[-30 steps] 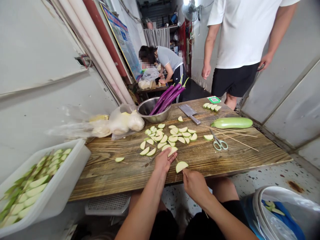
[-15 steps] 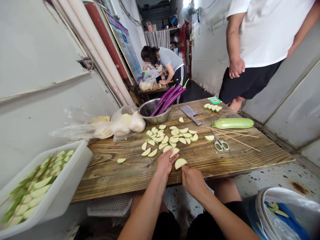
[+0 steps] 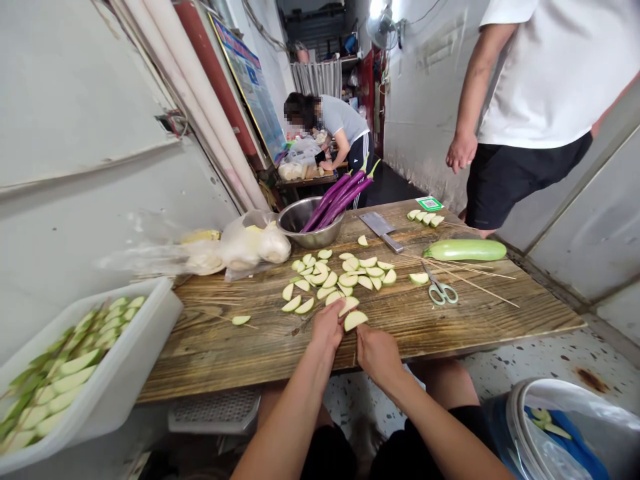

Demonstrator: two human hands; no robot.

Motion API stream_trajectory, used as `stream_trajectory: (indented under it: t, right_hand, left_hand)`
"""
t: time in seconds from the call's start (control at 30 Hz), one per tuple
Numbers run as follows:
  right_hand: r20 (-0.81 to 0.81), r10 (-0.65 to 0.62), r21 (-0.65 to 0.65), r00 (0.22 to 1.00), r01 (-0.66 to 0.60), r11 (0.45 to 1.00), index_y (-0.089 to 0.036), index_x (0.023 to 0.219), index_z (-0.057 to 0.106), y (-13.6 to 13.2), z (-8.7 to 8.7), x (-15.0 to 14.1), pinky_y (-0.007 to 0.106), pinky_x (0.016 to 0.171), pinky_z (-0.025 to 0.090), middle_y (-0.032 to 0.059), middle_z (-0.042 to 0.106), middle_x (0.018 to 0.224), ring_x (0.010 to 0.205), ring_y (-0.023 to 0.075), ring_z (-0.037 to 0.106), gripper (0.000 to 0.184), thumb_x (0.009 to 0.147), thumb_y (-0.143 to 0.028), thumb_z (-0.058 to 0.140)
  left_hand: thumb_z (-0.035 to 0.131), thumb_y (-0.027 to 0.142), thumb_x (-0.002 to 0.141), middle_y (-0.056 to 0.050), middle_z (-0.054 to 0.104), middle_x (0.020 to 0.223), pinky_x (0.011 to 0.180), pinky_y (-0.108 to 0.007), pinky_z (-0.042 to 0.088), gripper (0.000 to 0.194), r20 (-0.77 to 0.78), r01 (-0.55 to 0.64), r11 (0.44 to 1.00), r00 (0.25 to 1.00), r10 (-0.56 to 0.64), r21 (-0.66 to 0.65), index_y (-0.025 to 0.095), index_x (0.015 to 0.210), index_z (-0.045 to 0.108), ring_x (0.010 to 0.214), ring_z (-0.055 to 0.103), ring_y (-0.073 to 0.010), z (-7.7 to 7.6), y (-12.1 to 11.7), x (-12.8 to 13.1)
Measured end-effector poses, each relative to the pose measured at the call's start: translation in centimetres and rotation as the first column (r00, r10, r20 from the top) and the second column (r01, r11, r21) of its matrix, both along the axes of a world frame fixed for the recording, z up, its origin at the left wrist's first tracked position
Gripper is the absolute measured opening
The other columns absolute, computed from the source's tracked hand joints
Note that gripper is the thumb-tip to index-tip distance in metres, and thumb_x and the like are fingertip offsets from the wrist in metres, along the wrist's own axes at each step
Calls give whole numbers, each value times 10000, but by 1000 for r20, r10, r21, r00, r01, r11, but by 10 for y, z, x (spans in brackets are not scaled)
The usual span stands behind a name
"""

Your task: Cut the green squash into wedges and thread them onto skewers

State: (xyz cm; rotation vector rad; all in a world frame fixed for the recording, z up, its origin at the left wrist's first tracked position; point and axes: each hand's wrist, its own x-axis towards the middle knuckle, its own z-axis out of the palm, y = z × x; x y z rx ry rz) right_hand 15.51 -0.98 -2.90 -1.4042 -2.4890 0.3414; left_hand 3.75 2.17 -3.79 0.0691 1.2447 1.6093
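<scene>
My left hand (image 3: 326, 327) rests on the wooden table (image 3: 240, 347) with its fingers closed on a pale green vegetable slice (image 3: 348, 304). My right hand (image 3: 376, 352) pinches a thin skewer that carries another slice (image 3: 355, 319), close beside the left hand. Just beyond them lie several loose half-moon slices (image 3: 345, 276). A whole green vegetable (image 3: 465, 250), scissors (image 3: 440, 290) and bamboo skewers (image 3: 470, 270) lie to the right.
A cleaver (image 3: 380, 228) and a steel bowl (image 3: 300, 227) of purple eggplants (image 3: 340, 193) sit at the far edge. A white tub (image 3: 125, 373) of skewered slices stands left, a lined bin (image 3: 550, 427) lower right. A person in a white shirt (image 3: 540, 87) stands right; another bends in the corridor.
My right hand has brought its skewered slice left and closer to my left hand. The standing person has shifted to the right.
</scene>
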Motion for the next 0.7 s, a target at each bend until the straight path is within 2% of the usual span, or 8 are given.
stream_trajectory:
  t: [0.17,0.3,0.37,0.43,0.5,0.57,0.63,0.7]
  right_hand:
    - [-9,-11,24,1000,12,1000,-119,817,575,4,-4,-9,231,515,331,85,664,674,598,172,625,190,841,-134,387]
    - [-39,-11,48,999,13,999,-135,811,575,4,-6,-6,225,522,333,67,658,662,591,157,618,200,854,-141,380]
    - [-54,-17,59,998,20,998,-140,808,574,5,-8,4,223,528,337,62,652,657,585,151,613,220,866,-147,362]
    - [-83,-42,79,996,48,996,-137,810,578,9,-11,18,224,538,344,67,647,651,585,152,609,255,880,-158,334]
    - [-166,-74,117,983,94,989,-132,825,589,15,-16,34,226,555,358,72,643,652,587,155,606,283,889,-180,317]
    - [-297,-85,147,951,134,980,-130,844,600,22,-21,47,225,568,373,70,643,658,581,155,601,289,887,-208,324]
    - [-420,-69,138,905,138,981,-134,852,604,27,-24,55,219,575,384,64,649,677,582,149,601,285,883,-228,336]
    - [-503,-53,107,863,122,987,-142,842,603,29,-25,58,211,581,389,57,654,696,596,143,605,280,881,-239,343]
  left_hand:
    - [594,20,707,-69,649,629,569,-252,523,51,-17,-5,1000,1000,5,-21,66,709,617,517,605,-128,6,1,0]
    - [604,50,709,-76,662,695,631,-260,516,48,-33,-2,999,999,3,38,79,743,624,574,617,-128,6,-6,4]
    - [610,127,729,-86,670,764,666,-286,513,83,-97,39,996,995,-31,81,96,805,628,626,629,-143,5,-10,4]
    - [600,207,748,-92,672,814,719,-330,503,156,-281,78,991,959,-44,112,119,875,629,684,637,-167,5,-11,0]
    - [588,245,755,-99,670,880,809,-358,463,195,-608,120,986,793,-25,115,144,915,636,788,630,-190,9,-7,-7]
    - [591,246,747,-107,655,978,900,-360,392,204,-895,182,982,444,-41,45,165,925,648,928,589,-214,14,3,-12]
    - [607,249,729,-110,627,1060,951,-370,318,227,-989,212,971,77,-130,-111,180,942,647,1035,526,-239,20,15,-13]
    - [620,255,714,-117,617,1072,954,-403,271,260,-957,146,953,-162,-241,-265,184,964,632,1065,490,-269,23,25,-9]
